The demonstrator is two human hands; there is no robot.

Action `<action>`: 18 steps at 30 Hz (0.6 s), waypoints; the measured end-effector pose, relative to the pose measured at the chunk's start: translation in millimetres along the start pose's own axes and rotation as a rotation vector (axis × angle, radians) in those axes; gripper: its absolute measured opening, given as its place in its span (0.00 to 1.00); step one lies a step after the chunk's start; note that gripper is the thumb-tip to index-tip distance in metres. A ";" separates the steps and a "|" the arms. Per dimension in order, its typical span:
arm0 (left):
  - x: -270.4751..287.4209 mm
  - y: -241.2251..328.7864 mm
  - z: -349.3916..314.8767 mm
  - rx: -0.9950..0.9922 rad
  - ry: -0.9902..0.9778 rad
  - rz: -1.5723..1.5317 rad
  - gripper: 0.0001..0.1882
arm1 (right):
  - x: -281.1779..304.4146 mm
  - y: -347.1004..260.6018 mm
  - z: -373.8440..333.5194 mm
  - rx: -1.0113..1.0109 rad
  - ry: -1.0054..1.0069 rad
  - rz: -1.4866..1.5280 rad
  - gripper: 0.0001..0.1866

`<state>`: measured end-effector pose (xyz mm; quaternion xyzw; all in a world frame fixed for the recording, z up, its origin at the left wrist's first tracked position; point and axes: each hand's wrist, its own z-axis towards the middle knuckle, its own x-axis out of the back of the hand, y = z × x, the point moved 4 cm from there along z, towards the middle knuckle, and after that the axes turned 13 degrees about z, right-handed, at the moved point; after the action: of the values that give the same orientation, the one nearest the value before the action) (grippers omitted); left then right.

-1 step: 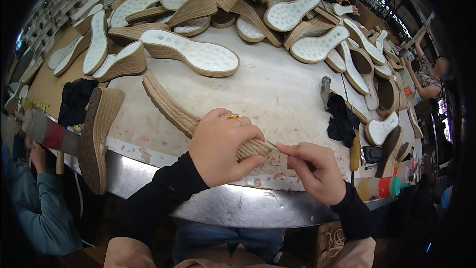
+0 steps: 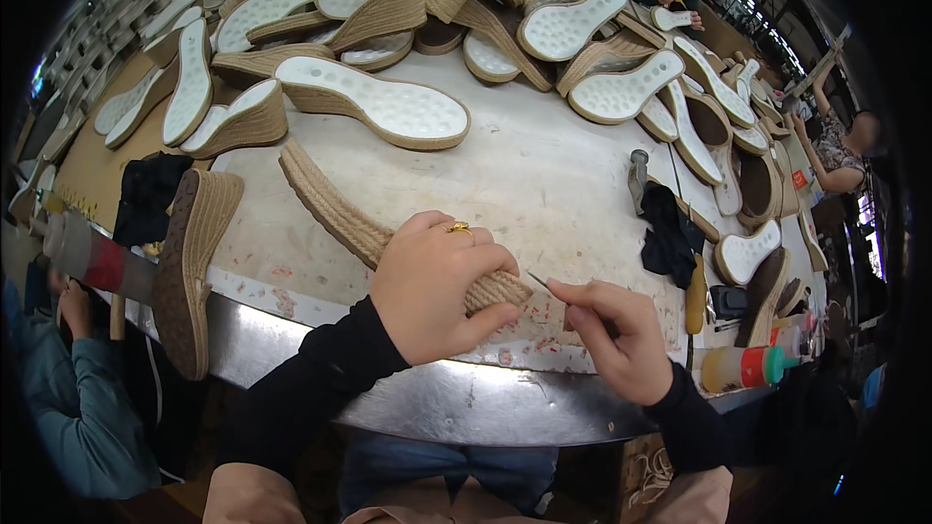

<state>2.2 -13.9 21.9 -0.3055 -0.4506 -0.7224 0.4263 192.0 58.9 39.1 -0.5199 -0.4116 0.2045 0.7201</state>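
Note:
My left hand [image 2: 437,281], with a gold ring on one finger, wraps around a rope-covered wedge shoe sole [image 2: 335,209] and presses it on the worktable. The sole's braided tan side faces up, and its near right end sticks out past my thumb. Just right of that end, my right hand [image 2: 621,335] pinches a thin pointed metal tool [image 2: 538,280] between thumb and forefinger. The tool's tip points at the sole's end, with a small gap between them. Most of the tool is hidden in my fingers.
Wedge soles with white dimpled tops [image 2: 388,107] are heaped across the back. A brown-bottomed wedge [image 2: 184,281] stands at left by a bottle [image 2: 107,257]. At right lie a hammer [image 2: 638,180], black cloth [image 2: 670,238] and a green-capped bottle [image 2: 743,369]. Other people sit around.
My right hand has drawn back slightly to the right, and the tool's tip has come away from the sole's end. My left hand and the sole have stayed put.

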 end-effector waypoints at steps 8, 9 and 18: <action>-1.0 -1.4 4.4 -0.011 0.002 0.010 0.15 | -25.2 8.3 -16.2 0.223 0.083 -0.234 0.24; -0.8 -1.3 4.7 -0.012 0.003 0.010 0.15 | -27.0 8.3 -16.0 0.222 0.090 -0.262 0.24; -2.0 -0.7 4.5 0.002 0.052 0.026 0.13 | -35.1 10.0 -15.0 0.231 0.142 -0.261 0.24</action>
<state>2.8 -8.9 21.8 -0.2922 -0.4361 -0.7241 0.4474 185.1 28.6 14.8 -0.3891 -0.3975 0.1177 0.8226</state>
